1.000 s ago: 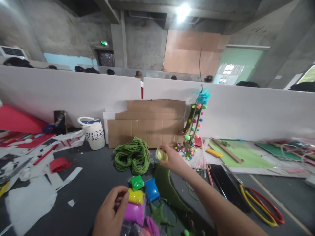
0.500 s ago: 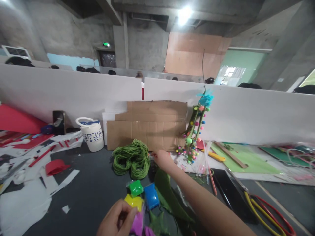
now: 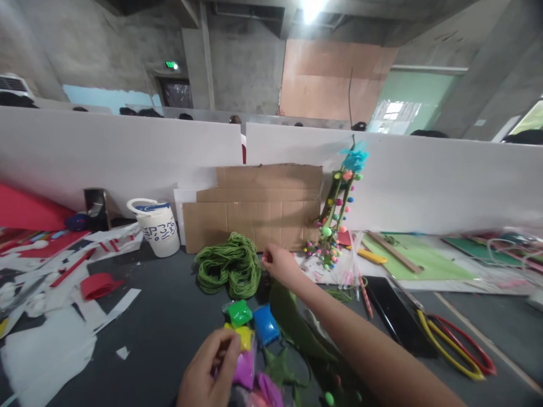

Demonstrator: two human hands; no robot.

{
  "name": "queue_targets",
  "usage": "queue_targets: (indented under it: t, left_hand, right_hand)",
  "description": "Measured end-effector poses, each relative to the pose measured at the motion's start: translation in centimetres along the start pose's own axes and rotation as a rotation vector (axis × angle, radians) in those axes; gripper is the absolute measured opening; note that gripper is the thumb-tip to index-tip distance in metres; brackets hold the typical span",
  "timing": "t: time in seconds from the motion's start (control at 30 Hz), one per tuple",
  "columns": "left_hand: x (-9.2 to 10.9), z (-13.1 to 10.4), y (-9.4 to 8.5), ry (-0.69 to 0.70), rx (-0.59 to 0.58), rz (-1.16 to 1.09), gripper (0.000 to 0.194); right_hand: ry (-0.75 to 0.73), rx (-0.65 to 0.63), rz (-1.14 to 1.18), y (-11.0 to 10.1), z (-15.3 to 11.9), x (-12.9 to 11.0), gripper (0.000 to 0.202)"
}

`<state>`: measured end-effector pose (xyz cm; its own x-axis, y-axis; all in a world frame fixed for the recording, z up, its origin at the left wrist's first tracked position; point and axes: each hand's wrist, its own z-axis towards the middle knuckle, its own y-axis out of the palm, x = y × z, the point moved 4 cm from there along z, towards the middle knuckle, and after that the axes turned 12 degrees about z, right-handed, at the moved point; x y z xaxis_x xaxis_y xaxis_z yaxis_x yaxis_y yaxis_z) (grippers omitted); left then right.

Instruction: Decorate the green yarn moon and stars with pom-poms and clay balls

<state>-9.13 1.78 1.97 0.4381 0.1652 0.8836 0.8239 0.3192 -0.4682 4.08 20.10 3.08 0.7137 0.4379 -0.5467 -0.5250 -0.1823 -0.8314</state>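
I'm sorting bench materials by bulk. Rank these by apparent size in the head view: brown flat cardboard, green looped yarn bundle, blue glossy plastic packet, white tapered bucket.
1. Brown flat cardboard
2. Green looped yarn bundle
3. White tapered bucket
4. Blue glossy plastic packet
The packet lies nearest the camera, yet looks smallest.

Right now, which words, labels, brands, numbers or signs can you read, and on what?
None reads clearly.
White bucket: dark blue characters, too blurred to quote.
Green lit sign in the background: too small to read.
Blue packet: no legible print.
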Motion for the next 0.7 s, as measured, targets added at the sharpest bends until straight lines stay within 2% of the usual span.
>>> queue_targets:
  t: [0.13, 0.27, 0.4, 0.53, 0.63, 0.67, 0.7]
  left_hand:
    - [0.3, -0.1, 1.1, -0.182, -0.199, -0.335, 0.041]
    - [1.0, -1.1, 2.1, -0.285, -0.361, -0.584, 0.026]
    - [2.3, -1.9, 2.2, -0.24, -0.448, -0.642, 0.015]
    - [4.0, -2.5, 1.9, -0.216, -0.434, -0.577, 0.015]
    - [5.0, -3.2, 1.9, -0.213, -0.369, -0.488, 0.024]
    - [5.1, -3.6, 2.1, -0.215, -0.365, -0.445, 0.026]
    - [5.2, -4.1, 2.5, -0.215, -0.371, -0.398, 0.027]
  right_hand:
    - [-0.283, -0.075, 0.129, -1.1, -6.6, -4.3, 0.012]
    - [-0.392, -0.06, 0.159, -1.1, -11.6, -6.8, 0.015]
    - [-0.459, 0.064, 0.158, -1.4, -13.6, -7.3, 0.019]
    - [-0.517, 0.131, 0.155, -3.1, -14.8, -7.5, 0.018]
    - [-0.41, 0.095, 0.12, -5.7, -16.5, -6.2, 0.034]
    - [-0.296, 0.071, 0.055, -6.7, -17.4, -5.0, 0.036]
    - [-0.144, 0.026, -0.055, -7.5, -18.4, -3.5, 0.03]
